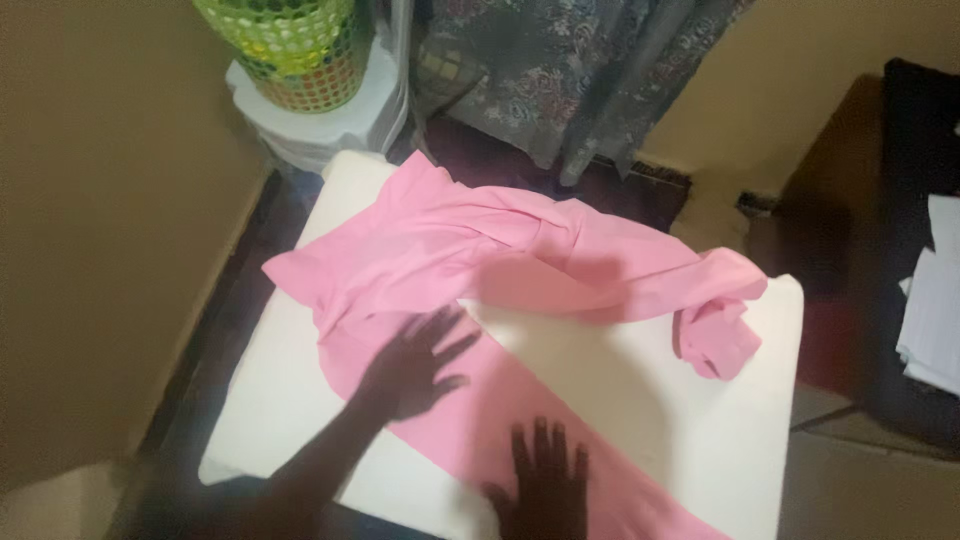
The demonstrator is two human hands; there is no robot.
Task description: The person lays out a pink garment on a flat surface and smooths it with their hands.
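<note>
A pink garment [480,250] lies spread and partly crumpled on a white padded surface [660,400]. My left hand [415,365] rests flat on the garment's lower left part, fingers spread and pointing up and right. My right hand [548,480] presses flat on a pink strip of the garment near the bottom edge, fingers apart and pointing away from me. A bunched sleeve end [715,335] hangs at the right side of the surface. Neither hand grips anything.
A green mesh basket [295,45] stands on a white tub [330,120] at the back left. A patterned grey curtain [570,70] hangs behind. A dark table with white papers [930,300] is at the right. A tan wall [100,220] runs along the left.
</note>
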